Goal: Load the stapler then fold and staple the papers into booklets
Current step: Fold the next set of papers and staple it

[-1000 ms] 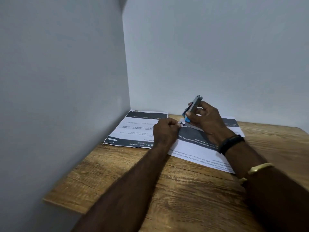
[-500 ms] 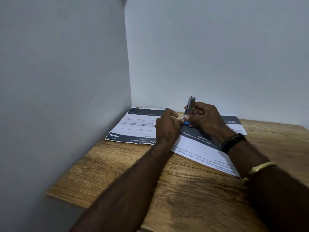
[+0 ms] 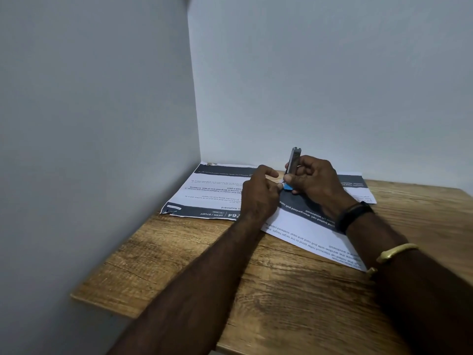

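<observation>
My right hand (image 3: pixel 313 181) grips a small stapler (image 3: pixel 293 160) with a grey metal top arm standing nearly upright and a blue base (image 3: pixel 287 187) down at my thumb. My left hand (image 3: pixel 258 192) rests on the papers, its fingertips pinched right at the blue base; whatever they hold is too small to see. Under both hands lie printed papers with dark header bands: one sheet (image 3: pixel 204 194) at the left by the wall, another (image 3: pixel 314 231) slanting toward the right.
The wooden desk (image 3: pixel 281 290) sits in a corner, with grey walls (image 3: pixel 102 124) close on the left and behind. Its front left edge drops off near the left wall. A black band and a gold bangle ring my right wrist.
The stapler's top arm has swung from a tilt toward the right to nearly upright. My left fingers have moved in to the blue base.
</observation>
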